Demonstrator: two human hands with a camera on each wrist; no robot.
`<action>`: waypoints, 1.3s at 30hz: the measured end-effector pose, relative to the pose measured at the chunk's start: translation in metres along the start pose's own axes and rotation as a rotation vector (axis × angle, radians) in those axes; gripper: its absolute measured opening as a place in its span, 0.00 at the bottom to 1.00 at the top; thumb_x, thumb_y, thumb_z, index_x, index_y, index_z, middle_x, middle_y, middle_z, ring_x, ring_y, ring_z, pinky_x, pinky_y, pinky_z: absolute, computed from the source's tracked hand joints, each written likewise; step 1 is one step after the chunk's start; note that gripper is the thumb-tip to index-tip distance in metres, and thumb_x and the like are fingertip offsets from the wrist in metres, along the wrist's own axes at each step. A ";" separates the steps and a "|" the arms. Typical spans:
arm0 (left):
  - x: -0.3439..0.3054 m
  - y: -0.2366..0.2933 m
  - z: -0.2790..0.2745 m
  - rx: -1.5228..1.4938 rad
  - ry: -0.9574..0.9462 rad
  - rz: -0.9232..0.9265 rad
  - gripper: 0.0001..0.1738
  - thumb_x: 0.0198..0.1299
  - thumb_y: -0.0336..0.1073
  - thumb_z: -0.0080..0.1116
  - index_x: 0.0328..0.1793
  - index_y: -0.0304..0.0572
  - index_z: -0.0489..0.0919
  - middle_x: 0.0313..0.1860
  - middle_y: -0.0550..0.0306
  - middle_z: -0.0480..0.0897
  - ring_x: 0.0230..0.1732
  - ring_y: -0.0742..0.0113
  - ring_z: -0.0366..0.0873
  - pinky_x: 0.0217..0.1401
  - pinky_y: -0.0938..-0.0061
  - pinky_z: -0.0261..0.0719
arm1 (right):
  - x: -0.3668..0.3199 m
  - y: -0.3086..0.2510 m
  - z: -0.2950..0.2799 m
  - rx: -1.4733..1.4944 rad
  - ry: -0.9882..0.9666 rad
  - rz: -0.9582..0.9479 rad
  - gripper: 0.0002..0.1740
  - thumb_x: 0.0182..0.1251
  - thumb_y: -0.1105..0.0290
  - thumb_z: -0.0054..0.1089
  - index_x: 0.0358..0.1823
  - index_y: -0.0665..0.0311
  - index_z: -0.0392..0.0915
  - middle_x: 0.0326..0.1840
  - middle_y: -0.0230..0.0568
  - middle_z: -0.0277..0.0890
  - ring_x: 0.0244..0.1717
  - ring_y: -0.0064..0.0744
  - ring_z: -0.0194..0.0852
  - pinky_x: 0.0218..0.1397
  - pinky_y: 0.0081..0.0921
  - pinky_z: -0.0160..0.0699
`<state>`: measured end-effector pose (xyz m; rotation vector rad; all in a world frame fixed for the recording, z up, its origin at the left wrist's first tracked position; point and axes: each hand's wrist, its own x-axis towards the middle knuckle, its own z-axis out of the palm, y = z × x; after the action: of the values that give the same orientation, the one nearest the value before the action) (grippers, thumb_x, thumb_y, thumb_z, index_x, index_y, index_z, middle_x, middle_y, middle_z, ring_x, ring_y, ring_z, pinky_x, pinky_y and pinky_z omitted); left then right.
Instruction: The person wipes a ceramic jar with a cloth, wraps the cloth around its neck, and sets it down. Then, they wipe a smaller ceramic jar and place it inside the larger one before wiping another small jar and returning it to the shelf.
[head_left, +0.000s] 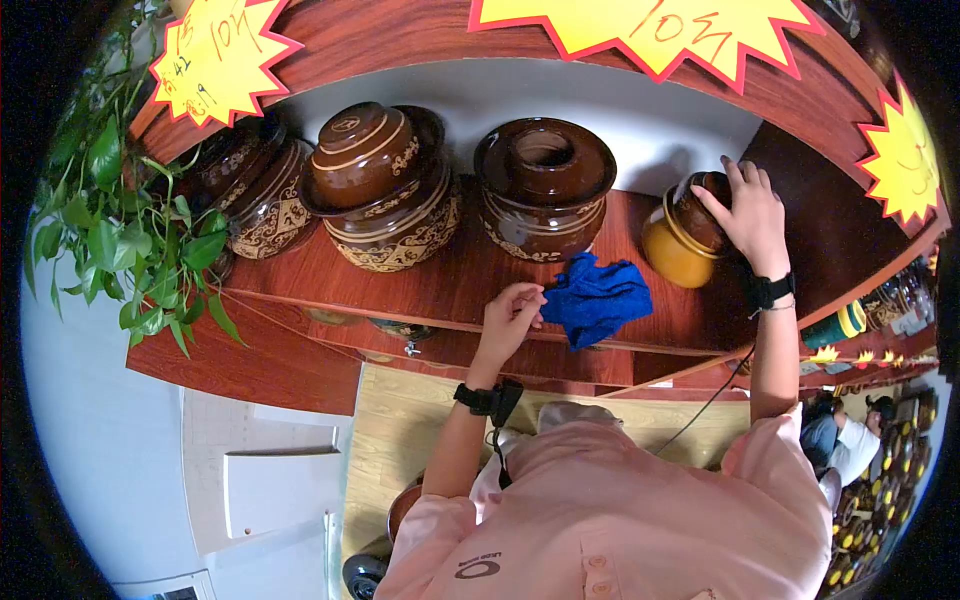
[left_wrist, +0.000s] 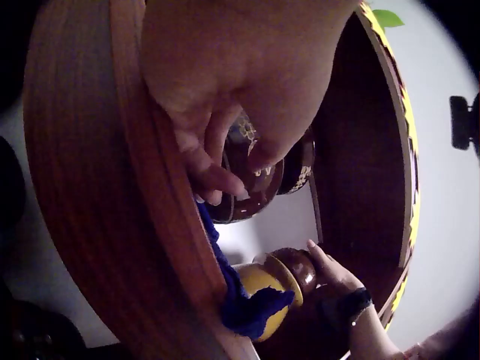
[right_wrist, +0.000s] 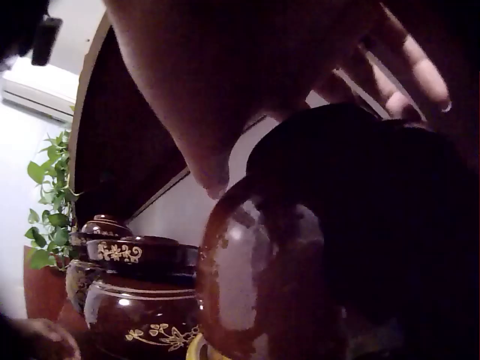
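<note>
On the shelf, a small yellow jar (head_left: 675, 250) carries a rounded brown lid (head_left: 697, 215). My right hand (head_left: 758, 215) lies against this lid, its thumb at one side and its fingers spread and fairly straight. The right wrist view shows the glossy brown lid (right_wrist: 255, 262) close up, below the right hand (right_wrist: 247, 67). A crumpled blue cloth (head_left: 595, 298) lies left of the yellow jar, partly over the shelf edge. Beside it hangs my left hand (head_left: 510, 315), fingers loosely bent with nothing visibly held. The left wrist view shows the cloth (left_wrist: 251, 311) below the left hand (left_wrist: 240, 90).
Large brown patterned jars stand leftward on the shelf (head_left: 440, 300), including one with a hollow-topped lid (head_left: 545, 175). A leafy plant (head_left: 120, 240) hangs at the left end. Yellow price signs (head_left: 670, 30) hang along the upper board. A cable (head_left: 705, 405) runs below the right arm.
</note>
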<state>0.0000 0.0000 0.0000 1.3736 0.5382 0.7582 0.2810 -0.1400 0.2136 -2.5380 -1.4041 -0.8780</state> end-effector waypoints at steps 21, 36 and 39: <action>0.008 0.089 -0.002 -0.062 -0.003 0.040 0.21 0.69 0.46 0.49 0.48 0.32 0.79 0.41 0.50 0.83 0.37 0.68 0.81 0.43 0.74 0.81 | -0.136 -0.124 0.096 0.476 -0.323 -0.279 0.42 0.55 0.39 0.62 0.71 0.39 0.63 0.77 0.51 0.48 0.78 0.62 0.35 0.67 0.74 0.42; 0.062 0.135 0.034 -0.018 0.202 -0.290 0.32 0.62 0.59 0.53 0.40 0.29 0.79 0.32 0.41 0.84 0.27 0.58 0.84 0.31 0.74 0.83 | -0.142 -0.113 0.116 0.428 -0.224 -0.370 0.31 0.67 0.53 0.53 0.71 0.43 0.61 0.70 0.45 0.62 0.73 0.54 0.49 0.66 0.66 0.49; 0.059 0.136 0.043 -0.148 0.287 -0.214 0.28 0.62 0.50 0.51 0.39 0.20 0.77 0.31 0.38 0.84 0.25 0.57 0.83 0.28 0.72 0.84 | -0.141 -0.111 0.117 0.419 -0.230 -0.391 0.32 0.67 0.53 0.53 0.72 0.42 0.59 0.70 0.45 0.61 0.72 0.54 0.51 0.66 0.67 0.50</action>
<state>0.0485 0.0195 0.1449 1.0569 0.8245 0.8068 0.1853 -0.1398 0.0226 -2.1329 -1.9542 -0.2821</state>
